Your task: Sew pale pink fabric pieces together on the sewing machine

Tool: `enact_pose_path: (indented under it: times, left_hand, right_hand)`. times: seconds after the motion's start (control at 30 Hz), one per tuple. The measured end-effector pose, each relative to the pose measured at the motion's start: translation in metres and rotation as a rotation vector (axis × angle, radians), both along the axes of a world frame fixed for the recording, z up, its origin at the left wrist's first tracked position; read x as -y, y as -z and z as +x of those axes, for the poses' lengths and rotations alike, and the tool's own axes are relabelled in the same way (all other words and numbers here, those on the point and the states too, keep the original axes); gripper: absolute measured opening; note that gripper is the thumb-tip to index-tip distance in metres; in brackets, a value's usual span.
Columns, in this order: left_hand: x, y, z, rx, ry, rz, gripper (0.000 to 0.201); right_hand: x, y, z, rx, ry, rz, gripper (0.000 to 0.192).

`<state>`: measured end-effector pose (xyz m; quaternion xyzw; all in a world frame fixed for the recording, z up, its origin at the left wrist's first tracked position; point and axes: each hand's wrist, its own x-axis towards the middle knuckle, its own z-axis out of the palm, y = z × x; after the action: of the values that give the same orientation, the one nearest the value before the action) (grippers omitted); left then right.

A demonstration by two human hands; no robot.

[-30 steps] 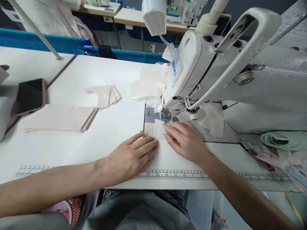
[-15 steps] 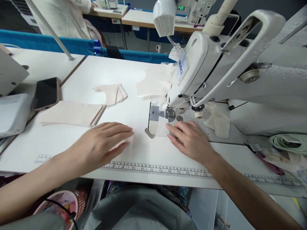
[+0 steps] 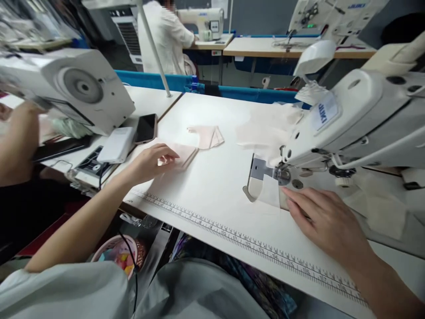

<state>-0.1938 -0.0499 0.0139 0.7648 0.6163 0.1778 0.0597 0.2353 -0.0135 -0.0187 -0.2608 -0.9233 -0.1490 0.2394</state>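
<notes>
My left hand (image 3: 151, 161) hovers at a stack of pale pink fabric pieces (image 3: 187, 155) on the left of the table. Its fingers are loosely bent, thumb apart from them, and nothing shows between them. My right hand (image 3: 322, 217) lies with fingers stretched out beside the presser foot (image 3: 282, 173) of a white sewing machine (image 3: 345, 110). The index fingertip is at the right edge of a small sheer white fabric piece (image 3: 270, 192), which reaches under the foot area. Behind the foot lies a bunched pale fabric (image 3: 265, 126).
Smaller folded fabric pieces (image 3: 209, 136) lie beyond the stack. A phone (image 3: 146, 128) and a white box-like device (image 3: 117, 145) are at the left, near another sewing machine (image 3: 79, 88) and another person's arm (image 3: 20, 137). A printed ruler (image 3: 229, 235) runs along the front edge.
My left hand has moved left to the fabric stack. The right hand stays by the presser foot. The view has swung left, bringing the neighbouring machine and a co-worker's arm into sight.
</notes>
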Motion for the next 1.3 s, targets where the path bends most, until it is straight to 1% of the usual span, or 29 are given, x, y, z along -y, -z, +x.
enact_pose_path:
  times: [0.1,0.2,0.4,0.53,0.7,0.87,0.93,1.07,1.2,1.3]
  left_hand:
    - [-0.003,0.005,0.0,-0.059,0.022,0.024,0.032]
    - [-0.004,0.006,0.002,-0.115,0.031,0.065,0.032]
    - [-0.006,0.001,0.002,-0.14,0.059,0.039,0.03]
    - [-0.008,-0.004,0.003,-0.15,0.079,0.004,0.034]
    - [-0.012,-0.007,0.001,-0.141,0.055,-0.03,0.035]
    - [-0.017,-0.008,-0.006,-0.067,-0.043,-0.126,0.034]
    - [-0.019,-0.007,-0.007,-0.05,-0.041,-0.148,0.036]
    - [-0.018,-0.004,-0.004,-0.114,0.026,-0.081,0.037]
    - [-0.017,-0.005,0.0,-0.146,0.019,-0.041,0.038]
    - [-0.017,-0.005,0.0,-0.144,0.048,-0.035,0.043]
  right_hand:
    - [-0.001,0.001,-0.001,0.0,-0.031,0.001,0.022]
    - [-0.001,0.0,-0.003,0.007,-0.042,-0.01,0.022]
    - [-0.002,-0.002,-0.003,0.005,-0.032,0.002,0.026]
    - [-0.003,-0.003,-0.003,0.006,-0.019,0.007,0.026]
    - [-0.004,-0.003,-0.002,0.022,-0.025,-0.007,0.025]
    - [-0.002,-0.002,-0.001,0.02,-0.015,-0.009,0.027]
    - [-0.001,-0.002,0.0,0.022,0.004,-0.024,0.028]
    - [0.001,-0.003,0.0,0.015,0.041,-0.035,0.027]
    - [0.001,-0.005,0.001,0.015,0.06,-0.044,0.026]
    - [0.002,-0.006,0.002,0.021,0.072,-0.055,0.027]
